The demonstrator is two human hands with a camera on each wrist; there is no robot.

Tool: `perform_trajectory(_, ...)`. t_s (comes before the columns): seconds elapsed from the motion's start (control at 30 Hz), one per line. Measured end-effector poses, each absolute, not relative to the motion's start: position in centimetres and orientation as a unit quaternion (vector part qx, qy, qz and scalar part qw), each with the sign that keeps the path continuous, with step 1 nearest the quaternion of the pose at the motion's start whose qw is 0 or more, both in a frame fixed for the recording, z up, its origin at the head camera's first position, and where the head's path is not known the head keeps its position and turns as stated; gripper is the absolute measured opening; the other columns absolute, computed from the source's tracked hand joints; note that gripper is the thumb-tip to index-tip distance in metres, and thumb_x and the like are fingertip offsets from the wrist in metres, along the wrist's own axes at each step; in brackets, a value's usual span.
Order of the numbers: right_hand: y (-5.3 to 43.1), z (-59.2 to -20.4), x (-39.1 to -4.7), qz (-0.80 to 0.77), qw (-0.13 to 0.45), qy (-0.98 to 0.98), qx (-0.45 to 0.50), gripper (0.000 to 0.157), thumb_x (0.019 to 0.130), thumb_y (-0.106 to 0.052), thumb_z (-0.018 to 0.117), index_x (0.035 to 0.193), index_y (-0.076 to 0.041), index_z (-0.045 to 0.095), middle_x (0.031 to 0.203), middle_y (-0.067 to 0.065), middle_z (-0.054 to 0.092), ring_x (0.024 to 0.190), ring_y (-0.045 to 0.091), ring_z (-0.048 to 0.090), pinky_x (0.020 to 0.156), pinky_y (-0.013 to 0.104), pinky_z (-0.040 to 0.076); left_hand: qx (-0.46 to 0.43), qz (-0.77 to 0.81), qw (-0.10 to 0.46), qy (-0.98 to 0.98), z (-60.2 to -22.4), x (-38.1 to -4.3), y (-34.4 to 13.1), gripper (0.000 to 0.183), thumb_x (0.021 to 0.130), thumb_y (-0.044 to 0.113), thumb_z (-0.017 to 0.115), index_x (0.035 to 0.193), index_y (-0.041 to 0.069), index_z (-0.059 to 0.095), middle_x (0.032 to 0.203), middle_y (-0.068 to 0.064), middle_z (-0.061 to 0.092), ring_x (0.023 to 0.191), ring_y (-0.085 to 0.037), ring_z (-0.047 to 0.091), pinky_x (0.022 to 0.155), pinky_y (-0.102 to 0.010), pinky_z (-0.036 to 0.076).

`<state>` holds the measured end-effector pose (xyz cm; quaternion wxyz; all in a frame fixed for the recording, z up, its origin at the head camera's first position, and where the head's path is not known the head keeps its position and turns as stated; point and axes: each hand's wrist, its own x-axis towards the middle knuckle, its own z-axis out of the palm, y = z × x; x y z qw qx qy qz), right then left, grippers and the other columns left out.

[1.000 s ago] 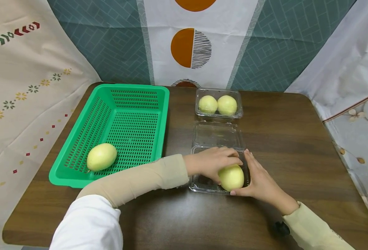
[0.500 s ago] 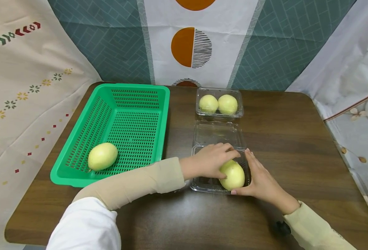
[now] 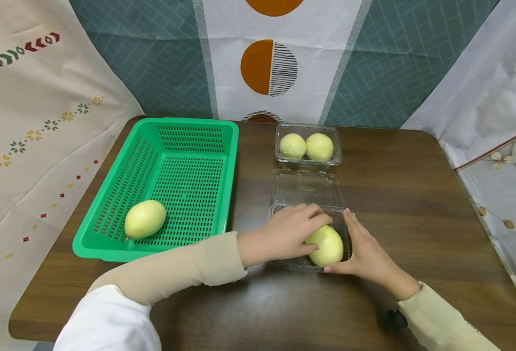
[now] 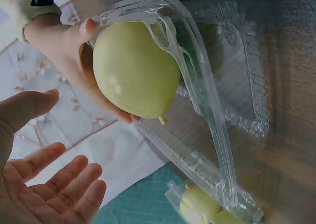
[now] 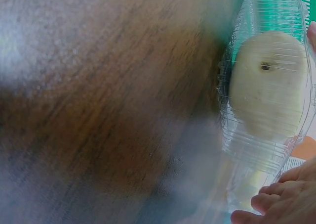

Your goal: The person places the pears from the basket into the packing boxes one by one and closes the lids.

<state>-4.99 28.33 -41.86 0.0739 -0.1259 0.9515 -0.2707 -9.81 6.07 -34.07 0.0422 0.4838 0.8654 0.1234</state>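
Observation:
In the head view a smooth pale yellow melon (image 3: 329,247) lies in the right half of a clear plastic container (image 3: 299,267), whose lid (image 3: 306,187) is folded back on the far side. My right hand (image 3: 367,256) grips the container's right end, thumb at the near edge and fingers along the far side. Over the container's left half is my left hand (image 3: 290,233); its fingers are spread and loosely bent. The left wrist view shows that hand (image 4: 54,184) apart from the melon (image 4: 136,68), with a short stem visible. Through the ribbed wall, the right wrist view shows the melon's dark spot.
A green perforated basket (image 3: 233,175) stands on the left, with one melon (image 3: 145,219) inside. Behind the lid, a closed clear container (image 3: 308,127) holds two melons (image 3: 293,146). Brown wooden table (image 3: 398,204) extends to the right; patterned cloth hangs around it.
My left hand has drawn slightly to the left, off the melon, and its fingers have loosened. The melon lies in the container. My right hand has stayed on the container's right end.

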Motion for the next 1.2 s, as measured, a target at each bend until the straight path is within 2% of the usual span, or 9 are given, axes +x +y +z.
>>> perform_trajectory(0.47, 28.5, -42.0, -4.9, -0.271, 0.078, 0.952, -0.12, 0.133, 0.06, -0.057, 0.083, 0.149, 0.008, 0.009, 0.154, 0.03, 0.011, 0.138, 0.05, 0.021, 0.1, 0.067, 0.031, 0.448, 0.22, 0.003, 0.867, -33.8, -8.8, 3.5, 0.042, 0.084, 0.022, 0.072, 0.122, 0.012, 0.058, 0.118, -0.004, 0.06, 0.107, -0.02, 0.06, 0.088, -0.035, 0.052)
perform_trajectory(0.83, 28.3, -42.2, -5.1, -0.274, 0.072, 0.952, -0.114, 0.134, 0.057, -0.053, 0.086, 0.149, 0.007, 0.01, 0.154, 0.03, 0.013, 0.137, 0.051, 0.023, 0.101, 0.067, 0.03, 0.438, 0.219, -0.072, 0.869, -33.9, -8.1, 1.1, 0.04, 0.083, 0.023, 0.072, 0.119, 0.009, 0.06, 0.117, -0.006, 0.061, 0.106, -0.021, 0.06, 0.089, -0.034, 0.051)
perform_trajectory(1.2, 28.2, -42.3, -5.2, -0.276, 0.07, 0.951, -0.119, 0.135, 0.055, -0.052, 0.087, 0.149, 0.008, 0.01, 0.154, 0.03, 0.013, 0.138, 0.049, 0.022, 0.103, 0.066, 0.028, 0.37, 0.234, -0.127, 0.89, -33.8, -8.2, -2.4, 0.043, 0.077, 0.022, 0.078, 0.115, 0.008, 0.063, 0.113, -0.007, 0.063, 0.101, -0.023, 0.062, 0.084, -0.035, 0.052)
